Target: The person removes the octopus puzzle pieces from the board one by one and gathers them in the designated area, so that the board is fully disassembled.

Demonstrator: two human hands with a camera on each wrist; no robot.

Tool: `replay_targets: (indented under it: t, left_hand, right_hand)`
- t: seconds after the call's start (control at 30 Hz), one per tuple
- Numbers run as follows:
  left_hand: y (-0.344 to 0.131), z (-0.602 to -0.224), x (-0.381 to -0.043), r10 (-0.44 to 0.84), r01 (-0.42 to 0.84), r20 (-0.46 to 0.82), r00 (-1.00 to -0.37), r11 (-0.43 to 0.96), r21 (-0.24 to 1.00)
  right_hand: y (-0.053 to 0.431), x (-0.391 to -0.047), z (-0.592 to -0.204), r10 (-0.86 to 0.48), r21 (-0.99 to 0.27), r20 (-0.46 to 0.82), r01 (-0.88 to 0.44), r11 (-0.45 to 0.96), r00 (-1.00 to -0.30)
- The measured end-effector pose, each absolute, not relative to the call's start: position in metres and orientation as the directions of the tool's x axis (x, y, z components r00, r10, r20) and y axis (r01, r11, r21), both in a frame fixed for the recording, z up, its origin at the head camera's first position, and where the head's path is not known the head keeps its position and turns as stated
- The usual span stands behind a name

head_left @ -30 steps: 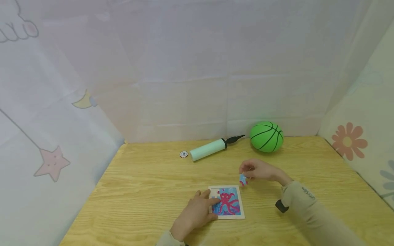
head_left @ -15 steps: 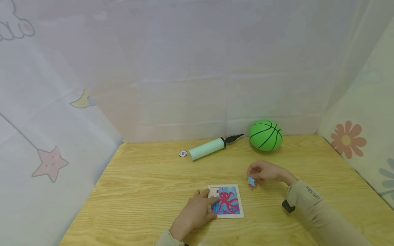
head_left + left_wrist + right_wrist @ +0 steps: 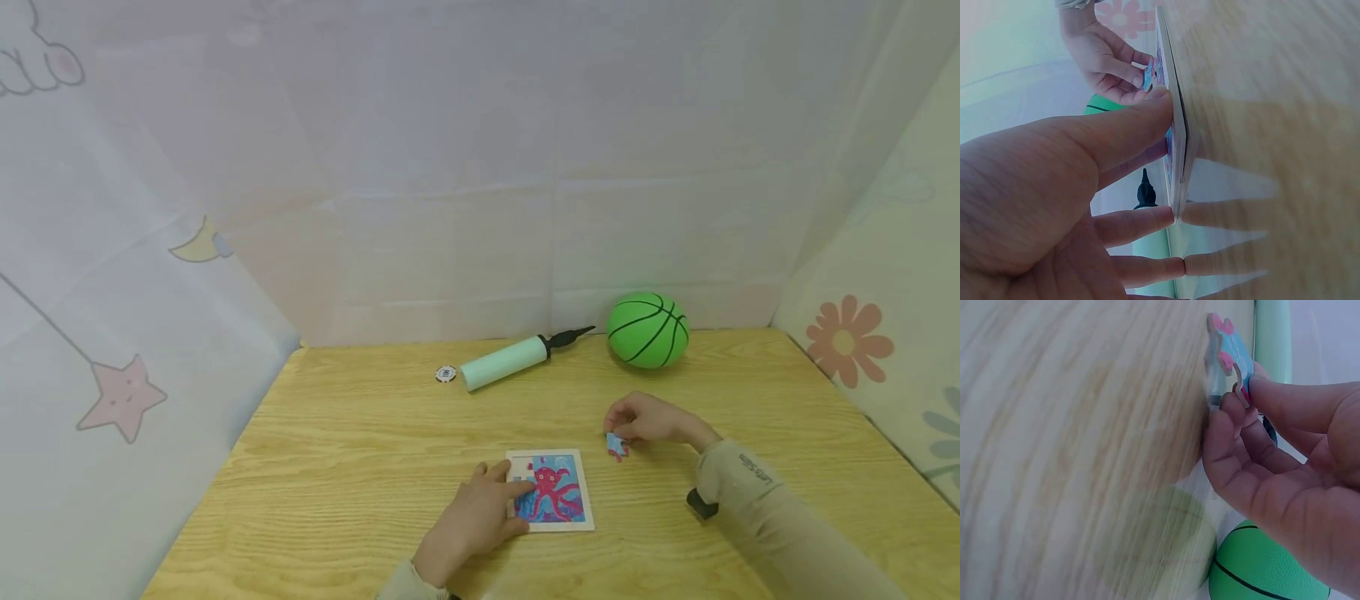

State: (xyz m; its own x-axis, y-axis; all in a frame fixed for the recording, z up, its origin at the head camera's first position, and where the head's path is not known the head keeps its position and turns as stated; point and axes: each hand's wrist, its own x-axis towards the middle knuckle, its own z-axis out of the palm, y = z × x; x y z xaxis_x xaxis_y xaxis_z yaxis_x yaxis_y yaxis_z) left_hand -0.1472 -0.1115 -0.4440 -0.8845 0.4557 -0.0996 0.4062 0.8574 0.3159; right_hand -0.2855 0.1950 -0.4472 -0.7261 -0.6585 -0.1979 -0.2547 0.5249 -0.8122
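Observation:
A square octopus jigsaw puzzle (image 3: 564, 492) in a white frame lies on the wooden table, with a pale gap at its upper left. My left hand (image 3: 480, 510) rests over the frame's left side, its index finger extended onto the picture and its thumb at the near edge. To the right of the puzzle, my right hand (image 3: 651, 418) pinches a blue and pink jigsaw piece (image 3: 1235, 353) between thumb and fingers, just above the tabletop. In the left wrist view the piece (image 3: 1149, 76) shows beyond the frame's edge.
A green ball (image 3: 648, 330) with black lines sits at the back right. Left of it lies a mint hand pump (image 3: 506, 364) with a black nozzle, then a poker chip (image 3: 446, 374). Printed cloth (image 3: 450, 208) hangs behind the table.
My right hand has moved right, away from the puzzle, carrying the jigsaw piece lower toward the table. My left hand has stayed on the frame.

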Motion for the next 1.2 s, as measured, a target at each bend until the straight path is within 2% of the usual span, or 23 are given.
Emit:
replay_targets:
  t: [0.2, 0.63, 1.0, 1.2]
  left_hand:
    - [-0.111, -0.444, -0.146, 0.45, 0.397, -0.107, -0.886, 0.858, 0.325]
    - [-0.112, -0.446, -0.148, 0.463, 0.415, -0.098, -0.881, 0.856, 0.31]
    - [-0.112, -0.446, -0.149, 0.468, 0.418, -0.099, -0.878, 0.851, 0.318]
    - [-0.113, -0.446, -0.149, 0.469, 0.418, -0.102, -0.877, 0.852, 0.315]
  right_hand:
    - [0.191, -0.285, -0.45, -0.646, -0.735, -0.137, -0.36, 0.575, -0.751]
    - [0.189, -0.285, -0.453, -0.606, -0.713, -0.103, -0.366, 0.598, -0.788]
    - [0.193, -0.288, -0.458, -0.606, -0.715, -0.086, -0.374, 0.59, -0.791]
    - [0.186, -0.287, -0.455, -0.627, -0.684, -0.029, -0.442, 0.58, -0.779]
